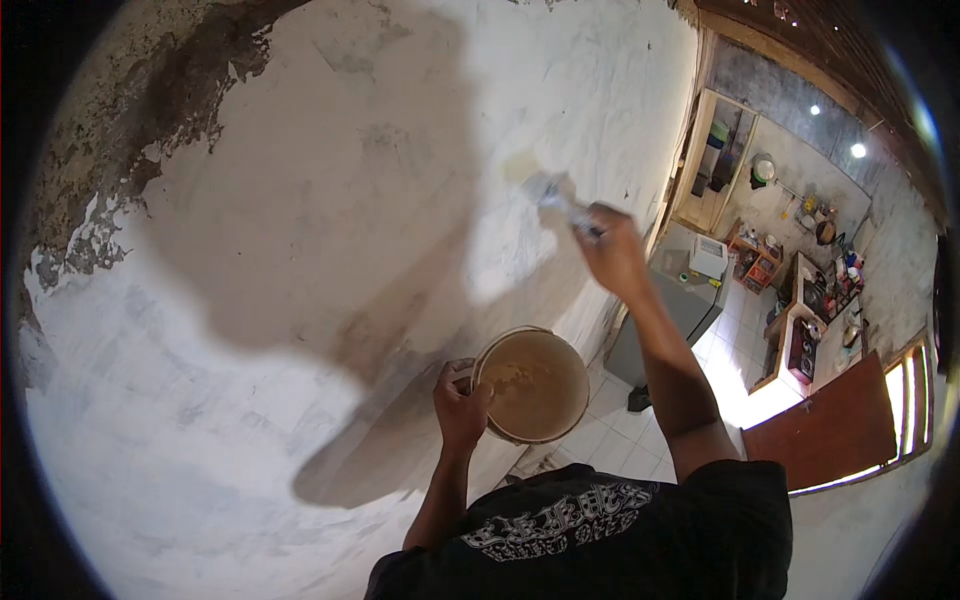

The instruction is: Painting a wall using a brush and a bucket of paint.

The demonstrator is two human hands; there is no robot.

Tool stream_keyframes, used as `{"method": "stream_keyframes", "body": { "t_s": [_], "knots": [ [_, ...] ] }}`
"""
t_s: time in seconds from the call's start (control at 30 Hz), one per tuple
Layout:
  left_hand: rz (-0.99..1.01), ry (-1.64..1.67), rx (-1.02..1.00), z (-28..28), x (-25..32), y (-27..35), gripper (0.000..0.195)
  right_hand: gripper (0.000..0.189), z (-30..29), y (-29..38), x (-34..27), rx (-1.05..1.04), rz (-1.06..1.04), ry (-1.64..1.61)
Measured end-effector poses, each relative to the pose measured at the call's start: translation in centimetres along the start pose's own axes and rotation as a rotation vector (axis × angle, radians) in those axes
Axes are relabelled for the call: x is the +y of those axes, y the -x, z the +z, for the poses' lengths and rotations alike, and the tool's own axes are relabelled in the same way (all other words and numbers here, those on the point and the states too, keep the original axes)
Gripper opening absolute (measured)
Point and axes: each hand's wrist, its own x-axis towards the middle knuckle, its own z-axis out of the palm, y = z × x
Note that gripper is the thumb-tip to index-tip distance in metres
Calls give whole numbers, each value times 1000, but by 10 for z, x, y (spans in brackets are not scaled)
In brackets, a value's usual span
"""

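Observation:
My left hand (pixel 461 409) grips the rim of a round plastic bucket (pixel 574 367), thumb inside and fingers outside. A thin brown layer, with darker patches, shows in the bucket. My right hand (pixel 613 251) is raised against the wall, shut on the handle of a paintbrush (pixel 559 196). Motion blurs the brush, and its pale head meets the wall or is very close to it. Just beyond its tip, a pale yellowish patch (pixel 520 168) marks the white, unevenly coated wall (pixel 585 90). Shadows of my body and the bucket fall across the wall.
At the upper left the wall's coating is flaked, baring dark rough plaster (pixel 180 82). To the right stand a grey refrigerator (pixel 652 322), a wooden shelf (pixel 756 259), a gas stove (pixel 802 349) and a reddish-brown door (pixel 832 427). White tiles (pixel 622 446) cover the floor.

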Motion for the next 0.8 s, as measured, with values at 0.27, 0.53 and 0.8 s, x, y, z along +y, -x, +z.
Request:
{"method": "stream_keyframes", "body": {
  "t_s": [0.27, 0.53, 0.8],
  "knots": [
    [-37, -25, -11, -15, -29, -8, 35, 8, 80, 112, 78, -175, -18, 142],
    [-32, 20, -26, -18, -26, -7, 33, 28, 53, 107, 74, -681, 57, 443],
    [-27, 10, -20, -21, -27, -5, 34, 14, 14, 32, -25, 35, 61, -202]
  ]
}}
